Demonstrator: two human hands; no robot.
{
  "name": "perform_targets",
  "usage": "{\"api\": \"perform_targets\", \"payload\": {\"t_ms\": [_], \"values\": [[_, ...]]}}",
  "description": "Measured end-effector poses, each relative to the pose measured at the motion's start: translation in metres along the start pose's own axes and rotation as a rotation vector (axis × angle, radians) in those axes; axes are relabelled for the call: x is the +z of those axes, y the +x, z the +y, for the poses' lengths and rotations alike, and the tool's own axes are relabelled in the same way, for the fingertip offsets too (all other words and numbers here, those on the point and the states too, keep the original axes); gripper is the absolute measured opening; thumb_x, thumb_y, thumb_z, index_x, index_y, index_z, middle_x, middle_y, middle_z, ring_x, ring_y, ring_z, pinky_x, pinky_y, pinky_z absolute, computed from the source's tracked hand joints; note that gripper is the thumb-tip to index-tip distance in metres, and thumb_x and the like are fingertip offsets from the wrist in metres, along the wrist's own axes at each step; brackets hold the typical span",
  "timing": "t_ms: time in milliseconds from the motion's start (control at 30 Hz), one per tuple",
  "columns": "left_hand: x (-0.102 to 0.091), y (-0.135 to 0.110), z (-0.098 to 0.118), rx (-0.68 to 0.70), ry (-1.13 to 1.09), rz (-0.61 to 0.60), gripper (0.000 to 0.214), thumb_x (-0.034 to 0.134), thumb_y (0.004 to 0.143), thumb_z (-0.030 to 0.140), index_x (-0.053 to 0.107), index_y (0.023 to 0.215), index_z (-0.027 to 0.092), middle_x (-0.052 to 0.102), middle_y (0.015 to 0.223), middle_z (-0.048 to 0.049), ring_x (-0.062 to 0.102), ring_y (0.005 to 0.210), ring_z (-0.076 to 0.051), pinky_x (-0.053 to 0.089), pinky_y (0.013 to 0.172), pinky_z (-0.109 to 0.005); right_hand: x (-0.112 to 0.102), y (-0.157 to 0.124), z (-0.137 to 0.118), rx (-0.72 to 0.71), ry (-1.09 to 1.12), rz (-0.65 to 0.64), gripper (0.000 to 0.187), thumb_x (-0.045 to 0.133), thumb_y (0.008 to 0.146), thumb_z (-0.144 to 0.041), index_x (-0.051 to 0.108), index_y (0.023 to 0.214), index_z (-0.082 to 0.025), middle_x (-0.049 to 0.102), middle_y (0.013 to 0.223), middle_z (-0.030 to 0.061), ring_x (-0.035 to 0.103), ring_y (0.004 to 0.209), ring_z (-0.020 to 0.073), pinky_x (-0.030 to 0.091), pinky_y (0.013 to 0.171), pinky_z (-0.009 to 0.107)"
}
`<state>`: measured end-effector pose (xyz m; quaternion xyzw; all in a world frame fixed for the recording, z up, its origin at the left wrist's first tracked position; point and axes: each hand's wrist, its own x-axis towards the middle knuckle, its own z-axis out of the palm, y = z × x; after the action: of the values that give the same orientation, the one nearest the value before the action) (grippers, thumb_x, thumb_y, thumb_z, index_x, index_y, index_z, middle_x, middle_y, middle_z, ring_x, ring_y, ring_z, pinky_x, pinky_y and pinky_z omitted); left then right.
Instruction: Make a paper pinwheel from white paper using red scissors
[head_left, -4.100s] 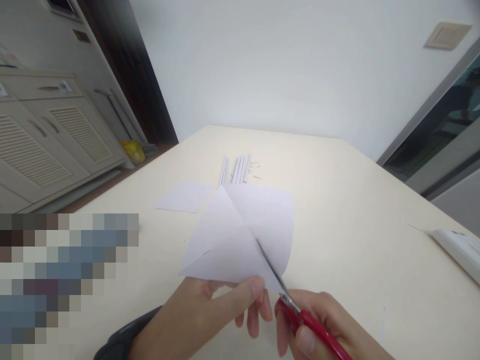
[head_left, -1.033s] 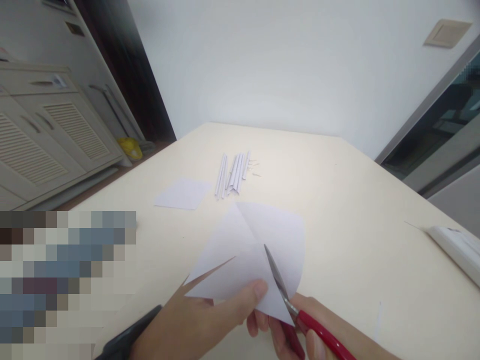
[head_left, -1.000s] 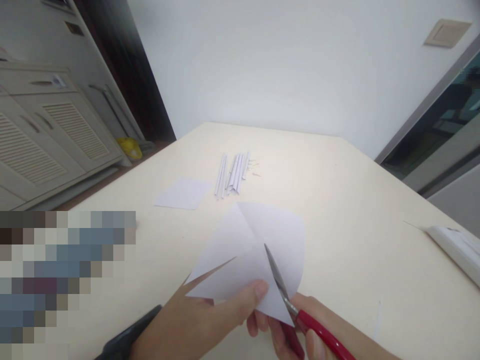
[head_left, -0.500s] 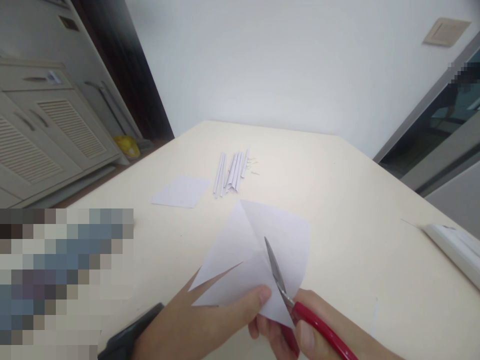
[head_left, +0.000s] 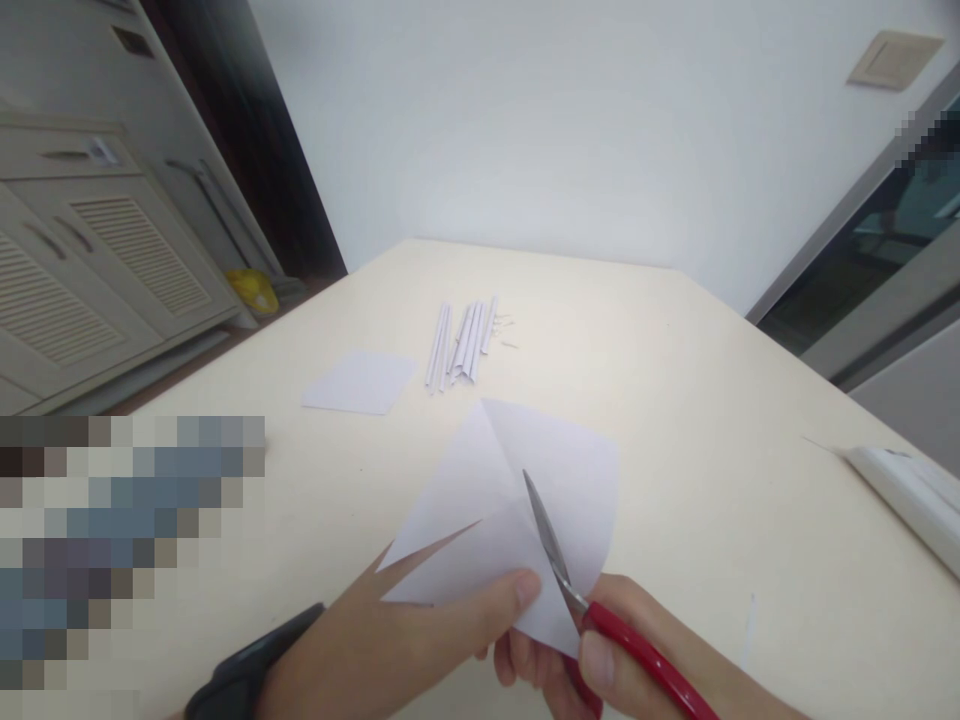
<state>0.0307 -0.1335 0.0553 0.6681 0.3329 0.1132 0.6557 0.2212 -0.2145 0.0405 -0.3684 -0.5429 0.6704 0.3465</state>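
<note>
A creased white square of paper [head_left: 450,470] is pinched in my left hand [head_left: 420,640], the thumb on top and the fingers beneath. A slit runs into the sheet from its left corner. My right hand [head_left: 622,660] grips red-handled scissors [head_left: 645,650] at the near right corner. One blade lies over the paper, pointing up and left along a crease. The other blade is hidden under the sheet. My right fingers also show below the paper's near edge, around the lower handle.
Several rolled paper sticks [head_left: 466,342] lie farther back on the table [head_left: 712,400], with tiny scraps beside them. Left of them is another white paper square [head_left: 358,382]. A thin paper strip [head_left: 748,630] and a white flat object [head_left: 900,500] are at the right.
The scissors' blade has edged slightly up and left over the paper. Both hands keep their grips, and the slit at the left looks the same.
</note>
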Motion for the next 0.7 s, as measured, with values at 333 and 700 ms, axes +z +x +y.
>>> {"api": "perform_targets", "payload": {"t_ms": [333,700], "values": [[0.002,0.0,0.005,0.07,0.042,0.071,0.037,0.056,0.091,0.037,0.062,0.057,0.023,0.069,0.061,0.0039,0.066,0.062,-0.014,0.052,0.064,-0.018,0.001,0.0,0.004,-0.024,-0.054,0.022,0.057,0.035,0.093,-0.07,0.059,0.103,-0.019,0.053,0.085,0.0057,0.047,0.069,0.0157,0.044,0.063,0.028],[0.002,0.002,0.002,0.036,0.028,0.036,0.043,0.051,0.094,0.045,0.072,0.067,0.019,0.074,0.068,-0.0004,0.068,0.068,-0.017,0.055,0.07,-0.026,0.004,0.005,-0.008,0.034,0.04,0.045,0.077,0.041,0.074,-0.089,0.063,0.097,-0.019,0.051,0.082,0.0053,0.044,0.06,0.0139,0.042,0.054,0.028]]}}
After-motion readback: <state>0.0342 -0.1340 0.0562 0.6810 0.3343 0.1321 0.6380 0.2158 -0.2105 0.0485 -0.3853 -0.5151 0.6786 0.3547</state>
